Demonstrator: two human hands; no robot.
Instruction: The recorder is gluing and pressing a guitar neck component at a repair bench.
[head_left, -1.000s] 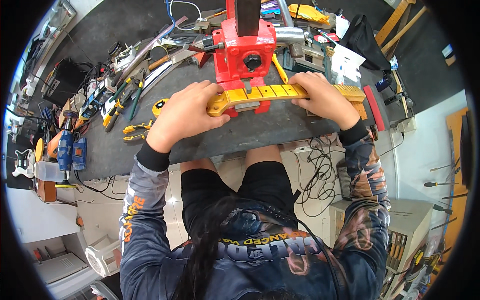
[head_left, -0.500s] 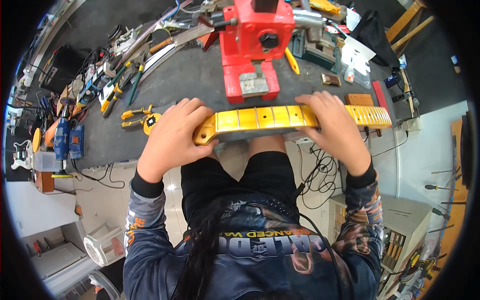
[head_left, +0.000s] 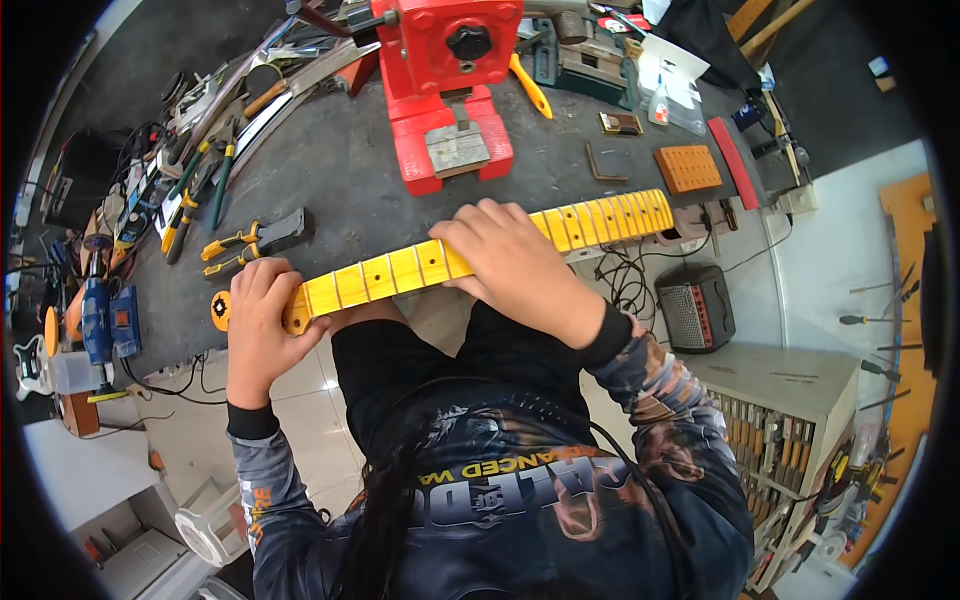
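Note:
A yellow guitar neck (head_left: 380, 277) lies across the front edge of the dark workbench (head_left: 345, 205), its fretted face up and dotted with dark inlays. Its left end sits nearer to me than its right end, so it slants. My left hand (head_left: 268, 325) is closed around the headstock end, thumb on the near side; a bit of headstock with a dark hole shows past the fingers. My right hand (head_left: 515, 268) grips the neck around its middle, fingers over the far edge and thumb underneath at the near edge. Frets are visible on both sides of that hand.
A red press (head_left: 445, 60) stands beyond the neck. Yellow-handled nippers (head_left: 258, 240) lie at the left, near other pliers and a blue power tool (head_left: 97, 310). Right of the press are a drilled wooden block (head_left: 688, 168) and a red bar (head_left: 735, 160). Cables hang below the bench.
The neck has shifted left and nearer in the picture and now slants more. My right hand has moved left with it. The view has turned slightly, showing an amplifier below the bench.

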